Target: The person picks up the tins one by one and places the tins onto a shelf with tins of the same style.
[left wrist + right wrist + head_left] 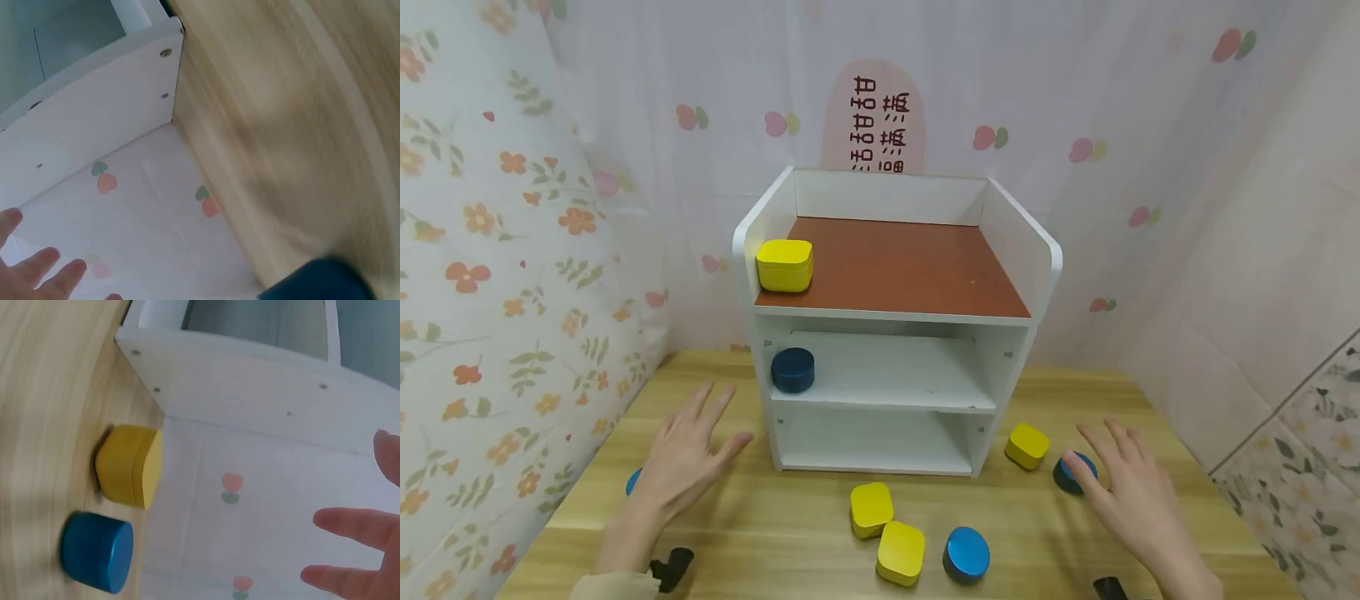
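Note:
My left hand [681, 458] hovers with spread fingers to the left of the white shelf unit [880, 464]; it holds nothing. Partly hidden behind that wrist is a blue round tin [633, 481]. Over the table's right side, my right hand [1131, 492] has its fingers extended and holds nothing. Nearest to it are another blue tin [1067, 479], partly covered by the thumb in the head view, and a yellow square tin [128, 465]. One yellow tin [785, 267] sits at the left of the brown top, and a dark blue tin [793, 370] stands at the left of the middle shelf.
Two yellow tins [900, 552] and a blue tin [967, 554] lie on the wooden table [760, 533] in front of the unit. Patterned curtains [647, 208] hang behind and at both sides. The unit's side walls [1022, 242] rise above its top.

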`<action>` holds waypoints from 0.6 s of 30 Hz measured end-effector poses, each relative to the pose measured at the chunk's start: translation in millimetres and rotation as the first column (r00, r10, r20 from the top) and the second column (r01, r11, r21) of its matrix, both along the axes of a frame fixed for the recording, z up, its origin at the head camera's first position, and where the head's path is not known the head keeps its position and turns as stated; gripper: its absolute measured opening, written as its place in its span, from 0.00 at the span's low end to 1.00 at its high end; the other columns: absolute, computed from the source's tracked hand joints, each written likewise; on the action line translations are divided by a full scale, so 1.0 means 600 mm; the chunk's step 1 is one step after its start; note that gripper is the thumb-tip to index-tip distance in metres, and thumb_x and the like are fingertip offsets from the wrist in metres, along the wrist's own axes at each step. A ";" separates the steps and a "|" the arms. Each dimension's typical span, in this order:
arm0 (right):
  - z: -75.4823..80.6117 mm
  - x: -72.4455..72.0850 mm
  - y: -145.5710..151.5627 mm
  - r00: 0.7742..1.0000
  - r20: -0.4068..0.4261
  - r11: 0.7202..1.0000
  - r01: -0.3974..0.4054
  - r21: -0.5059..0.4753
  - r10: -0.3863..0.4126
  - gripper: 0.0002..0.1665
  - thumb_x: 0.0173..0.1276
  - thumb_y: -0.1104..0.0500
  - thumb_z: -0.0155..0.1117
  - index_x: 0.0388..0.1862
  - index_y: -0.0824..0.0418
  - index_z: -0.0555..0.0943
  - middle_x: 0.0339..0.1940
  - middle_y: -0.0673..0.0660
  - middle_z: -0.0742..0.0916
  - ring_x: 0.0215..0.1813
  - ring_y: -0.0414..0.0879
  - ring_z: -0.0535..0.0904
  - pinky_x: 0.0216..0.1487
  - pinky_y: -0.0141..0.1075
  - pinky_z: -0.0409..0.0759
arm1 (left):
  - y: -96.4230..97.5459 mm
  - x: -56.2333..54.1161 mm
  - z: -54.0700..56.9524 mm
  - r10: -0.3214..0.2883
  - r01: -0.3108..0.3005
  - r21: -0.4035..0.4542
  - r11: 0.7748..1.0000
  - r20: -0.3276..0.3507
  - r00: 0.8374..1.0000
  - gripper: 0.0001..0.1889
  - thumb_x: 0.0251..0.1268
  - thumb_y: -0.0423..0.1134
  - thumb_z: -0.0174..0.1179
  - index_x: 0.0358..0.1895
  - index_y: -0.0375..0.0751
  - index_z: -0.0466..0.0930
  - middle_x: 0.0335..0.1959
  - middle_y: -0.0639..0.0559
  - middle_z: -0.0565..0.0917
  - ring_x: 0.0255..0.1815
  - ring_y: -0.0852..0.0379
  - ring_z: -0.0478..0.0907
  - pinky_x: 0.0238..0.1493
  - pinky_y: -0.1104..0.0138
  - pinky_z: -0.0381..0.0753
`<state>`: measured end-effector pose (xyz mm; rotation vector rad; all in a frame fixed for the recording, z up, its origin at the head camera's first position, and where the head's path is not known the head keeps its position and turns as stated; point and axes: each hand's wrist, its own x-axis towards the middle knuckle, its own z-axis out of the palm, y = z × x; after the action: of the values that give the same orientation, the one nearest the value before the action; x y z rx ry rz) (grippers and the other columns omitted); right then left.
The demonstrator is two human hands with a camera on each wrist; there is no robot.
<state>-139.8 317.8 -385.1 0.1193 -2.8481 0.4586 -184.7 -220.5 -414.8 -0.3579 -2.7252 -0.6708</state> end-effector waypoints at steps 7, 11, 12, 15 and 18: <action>0.001 0.002 -0.032 0.994 -0.103 0.998 -0.038 -0.041 0.034 0.35 0.73 0.41 0.56 0.66 0.65 0.72 0.68 0.75 0.67 0.65 0.75 0.60 0.55 0.71 0.59 | 0.009 -0.010 -0.012 -0.005 0.010 0.131 0.991 -0.037 0.999 0.35 0.70 0.56 0.56 0.75 0.48 0.58 0.75 0.38 0.54 0.68 0.28 0.59 0.56 0.30 0.56; -0.002 0.003 -0.050 0.987 -0.153 0.997 -0.060 -0.055 0.051 0.32 0.73 0.44 0.59 0.65 0.65 0.73 0.65 0.71 0.71 0.62 0.71 0.65 0.53 0.69 0.63 | 0.014 -0.012 -0.017 -0.012 0.020 0.189 0.982 -0.044 0.999 0.34 0.69 0.54 0.58 0.74 0.47 0.61 0.74 0.40 0.58 0.69 0.31 0.59 0.55 0.32 0.61; -0.002 0.004 -0.054 0.984 -0.167 0.996 -0.068 -0.061 0.056 0.31 0.73 0.45 0.60 0.65 0.65 0.74 0.64 0.70 0.73 0.62 0.70 0.67 0.52 0.69 0.65 | 0.015 -0.012 -0.018 -0.016 0.024 0.203 0.979 -0.043 0.999 0.33 0.69 0.53 0.58 0.74 0.47 0.62 0.73 0.41 0.59 0.69 0.33 0.60 0.55 0.32 0.62; -0.006 0.006 -0.067 0.977 -0.194 0.990 -0.106 -0.090 0.087 0.29 0.73 0.47 0.60 0.64 0.65 0.74 0.61 0.67 0.75 0.61 0.67 0.69 0.51 0.67 0.68 | 0.019 -0.012 -0.022 -0.021 0.032 0.245 0.969 -0.047 0.999 0.32 0.69 0.52 0.59 0.72 0.46 0.64 0.72 0.42 0.61 0.66 0.37 0.65 0.53 0.36 0.67; -0.011 0.005 -0.079 0.970 -0.201 0.979 -0.166 -0.119 0.140 0.28 0.74 0.49 0.58 0.65 0.63 0.72 0.61 0.62 0.75 0.61 0.63 0.69 0.51 0.64 0.70 | 0.023 -0.014 -0.028 -0.026 0.046 0.293 0.955 -0.070 0.997 0.30 0.69 0.49 0.60 0.71 0.44 0.66 0.71 0.44 0.63 0.62 0.41 0.70 0.53 0.42 0.71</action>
<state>-136.7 270.3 -391.8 0.3413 -2.6208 0.6342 -193.2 -206.6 -431.9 -0.3510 -2.5112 -1.0393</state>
